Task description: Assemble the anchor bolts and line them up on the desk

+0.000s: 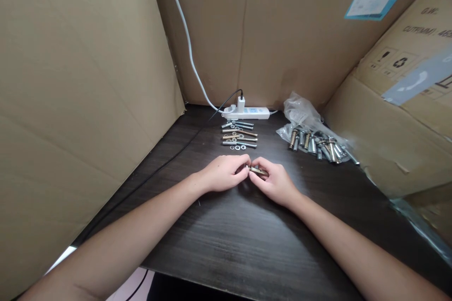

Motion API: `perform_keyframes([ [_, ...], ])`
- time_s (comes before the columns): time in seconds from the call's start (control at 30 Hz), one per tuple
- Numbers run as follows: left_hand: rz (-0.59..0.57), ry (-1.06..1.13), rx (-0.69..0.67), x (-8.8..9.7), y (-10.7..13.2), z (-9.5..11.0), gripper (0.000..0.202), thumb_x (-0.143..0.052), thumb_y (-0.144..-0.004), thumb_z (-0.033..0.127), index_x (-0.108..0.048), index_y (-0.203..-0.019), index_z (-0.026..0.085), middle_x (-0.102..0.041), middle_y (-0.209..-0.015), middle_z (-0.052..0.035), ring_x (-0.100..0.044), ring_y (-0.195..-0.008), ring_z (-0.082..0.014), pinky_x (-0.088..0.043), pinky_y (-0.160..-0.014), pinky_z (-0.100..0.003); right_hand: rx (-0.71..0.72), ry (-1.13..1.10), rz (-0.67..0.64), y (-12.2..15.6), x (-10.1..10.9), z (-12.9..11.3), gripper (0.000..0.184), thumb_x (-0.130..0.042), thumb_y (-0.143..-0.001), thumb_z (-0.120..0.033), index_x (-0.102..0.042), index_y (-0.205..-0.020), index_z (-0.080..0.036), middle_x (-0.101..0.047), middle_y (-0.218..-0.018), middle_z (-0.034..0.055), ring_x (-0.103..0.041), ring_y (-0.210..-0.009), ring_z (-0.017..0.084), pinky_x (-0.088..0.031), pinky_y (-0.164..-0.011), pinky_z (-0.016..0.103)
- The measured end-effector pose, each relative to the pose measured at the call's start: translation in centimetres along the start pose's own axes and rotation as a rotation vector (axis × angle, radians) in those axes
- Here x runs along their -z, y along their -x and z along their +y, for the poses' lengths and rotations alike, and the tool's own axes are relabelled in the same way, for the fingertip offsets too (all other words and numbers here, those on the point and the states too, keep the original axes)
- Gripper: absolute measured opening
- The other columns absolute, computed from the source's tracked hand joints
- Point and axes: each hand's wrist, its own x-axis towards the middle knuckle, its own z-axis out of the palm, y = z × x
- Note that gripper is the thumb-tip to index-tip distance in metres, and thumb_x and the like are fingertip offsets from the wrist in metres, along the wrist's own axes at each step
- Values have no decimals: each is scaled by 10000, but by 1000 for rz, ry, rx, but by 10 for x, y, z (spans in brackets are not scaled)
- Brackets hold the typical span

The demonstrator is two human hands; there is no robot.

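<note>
Between my two hands, just above the dark tabletop, is a brass-coloured expansion bolt [259,171]. My right hand [275,182] is closed around its body. At the bolt's left end, the fingertips of my left hand [226,172] pinch a small bright part, perhaps the nut; the fingers mostly hide it. Beyond my hands lie taken-apart bolts [243,137] in rows, silver and brass-coloured, with sleeves beside them. Loose washers and nuts [238,147] lie at the near side of these rows.
A clear plastic bag [300,110] spills a pile of expansion bolts [318,146] at the right. A white power strip [252,113] with a plugged-in charger stands at the back. A black cable [165,164] crosses the table's left side. Cardboard boxes [289,33] wall in the table.
</note>
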Motion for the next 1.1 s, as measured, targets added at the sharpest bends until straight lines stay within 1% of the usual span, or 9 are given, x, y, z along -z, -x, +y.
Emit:
perform_keyframes([
  [0.53,-8,4,-1,-3,-1,-3,173,-382,-909,282,-542,-901,217,-632,-828,21,-568,-736,-135,-389,-659,-229,10,6,-10,0,-1,4,171,-526,-824,-337,-608,-872,-194,-619,-685,-16,-536,-567,111,-408,-571,213],
  [0.9,-30,-10,7,-3,-1,-3,187,-380,-912,293,-548,-893,214,-630,-828,16,-566,-740,-138,-386,-661,-229,6,5,-25,0,-1,1,175,-523,-828,-334,-606,-868,-185,-613,-681,-12,-527,-569,109,-399,-573,213],
  [1.1,-40,-46,7,-3,-2,-5,274,-339,-935,327,-542,-805,198,-607,-758,17,-541,-688,-126,-355,-632,-223,-4,0,-20,0,-1,1,179,-526,-828,-345,-598,-862,-184,-603,-662,-14,-513,-556,107,-393,-560,212],
])
